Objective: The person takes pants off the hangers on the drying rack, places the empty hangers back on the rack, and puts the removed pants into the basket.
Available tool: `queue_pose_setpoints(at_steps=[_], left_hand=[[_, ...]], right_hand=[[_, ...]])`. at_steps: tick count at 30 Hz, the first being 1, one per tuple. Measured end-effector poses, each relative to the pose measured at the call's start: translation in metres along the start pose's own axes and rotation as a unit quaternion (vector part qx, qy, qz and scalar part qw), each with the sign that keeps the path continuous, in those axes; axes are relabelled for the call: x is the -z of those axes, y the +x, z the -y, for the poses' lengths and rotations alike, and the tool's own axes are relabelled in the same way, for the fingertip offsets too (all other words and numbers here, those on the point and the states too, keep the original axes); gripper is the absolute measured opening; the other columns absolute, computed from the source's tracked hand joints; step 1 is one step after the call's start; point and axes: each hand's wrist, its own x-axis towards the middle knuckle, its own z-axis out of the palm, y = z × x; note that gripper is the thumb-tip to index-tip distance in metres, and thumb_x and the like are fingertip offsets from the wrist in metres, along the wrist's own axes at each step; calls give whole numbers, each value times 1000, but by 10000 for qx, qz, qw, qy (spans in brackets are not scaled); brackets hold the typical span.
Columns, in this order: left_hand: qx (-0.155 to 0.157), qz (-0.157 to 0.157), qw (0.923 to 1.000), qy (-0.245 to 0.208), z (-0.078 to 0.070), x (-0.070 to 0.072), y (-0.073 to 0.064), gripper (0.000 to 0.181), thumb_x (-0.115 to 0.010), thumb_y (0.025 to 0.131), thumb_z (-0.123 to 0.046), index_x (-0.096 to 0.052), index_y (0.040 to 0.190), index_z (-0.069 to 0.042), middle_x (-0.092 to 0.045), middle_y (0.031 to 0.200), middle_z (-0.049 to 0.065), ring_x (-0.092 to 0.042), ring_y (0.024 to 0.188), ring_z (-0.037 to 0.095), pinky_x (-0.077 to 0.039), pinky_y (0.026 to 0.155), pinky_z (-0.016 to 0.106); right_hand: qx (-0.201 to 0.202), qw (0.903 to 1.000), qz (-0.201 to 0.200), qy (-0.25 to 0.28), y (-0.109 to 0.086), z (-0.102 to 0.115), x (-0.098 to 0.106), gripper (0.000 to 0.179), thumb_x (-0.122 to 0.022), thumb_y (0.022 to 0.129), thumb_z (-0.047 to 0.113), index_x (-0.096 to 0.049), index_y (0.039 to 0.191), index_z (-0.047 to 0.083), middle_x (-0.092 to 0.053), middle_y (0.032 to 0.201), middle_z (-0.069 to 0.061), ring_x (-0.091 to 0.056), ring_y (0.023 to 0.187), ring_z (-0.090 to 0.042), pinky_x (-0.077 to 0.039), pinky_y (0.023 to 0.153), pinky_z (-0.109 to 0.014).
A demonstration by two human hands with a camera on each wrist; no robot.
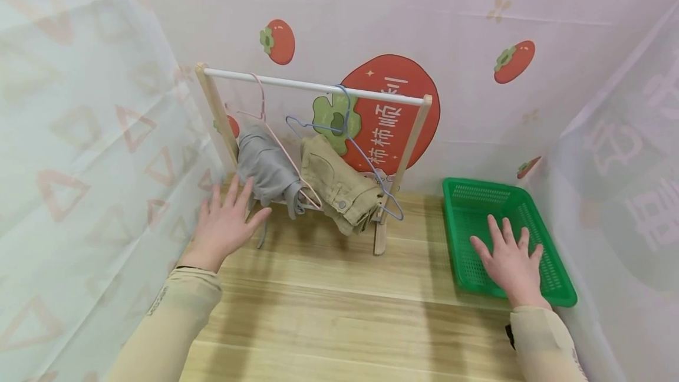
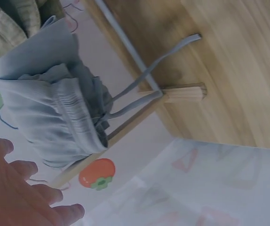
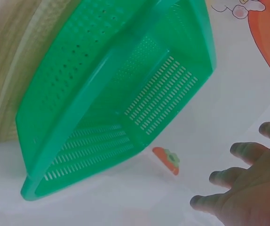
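Grey trousers (image 1: 269,161) with a drawstring hang folded on a pink hanger (image 1: 286,155), on the left of a small wooden rack (image 1: 318,84). Beside them, khaki trousers (image 1: 339,184) with a button hang folded over a blue hanger (image 1: 366,155). My left hand (image 1: 225,223), fingers spread, is in front of the rack's left side, near the grey trousers; it holds nothing. In the left wrist view the trousers' drawstring (image 2: 158,61) dangles loose. On the right, my right hand (image 1: 511,264) is over a green plastic basket (image 1: 452,240), fingers spread and holding nothing.
The rack's right foot (image 1: 380,237) stands on a wood-grain tabletop (image 1: 329,323). Printed white cloth rises as walls behind (image 1: 403,10), at the left (image 1: 95,134) and at the right (image 1: 626,181). The basket stands close to the right cloth.
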Motion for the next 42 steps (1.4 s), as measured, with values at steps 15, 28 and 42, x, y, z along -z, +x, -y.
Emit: queue_pose_setpoints(at_steps=[15, 28, 42], left_hand=[[-363, -165, 9992, -2, -33, 27, 14, 89, -24, 99, -77, -7, 166, -21, -2, 172, 14, 2, 151, 57, -5, 118, 72], [-811, -509, 9953, 121, -69, 48, 32, 83, -38, 103, -66, -9, 166, -21, -9, 172, 13, -2, 155, 49, -7, 122, 65], [-1232, -720, 9898, -33, -108, 60, 53, 82, -40, 103, -64, -11, 166, -20, -13, 171, 12, -4, 157, 42, -9, 125, 58]], right_hand=[[289, 9994, -138, 108, 9, 28, 10, 78, -34, 107, 60, -8, 166, 17, -16, 165, -31, -4, 147, -63, 0, 108, -83], [880, 9952, -239, 359, 22, 73, 19, 72, -40, 109, 50, -13, 165, 13, -22, 165, -28, -13, 150, -55, -7, 115, -75], [1253, 9897, -169, 665, 36, 115, 19, 68, -51, 108, 36, -24, 161, 2, -31, 163, -25, -25, 151, -46, -20, 121, -60]])
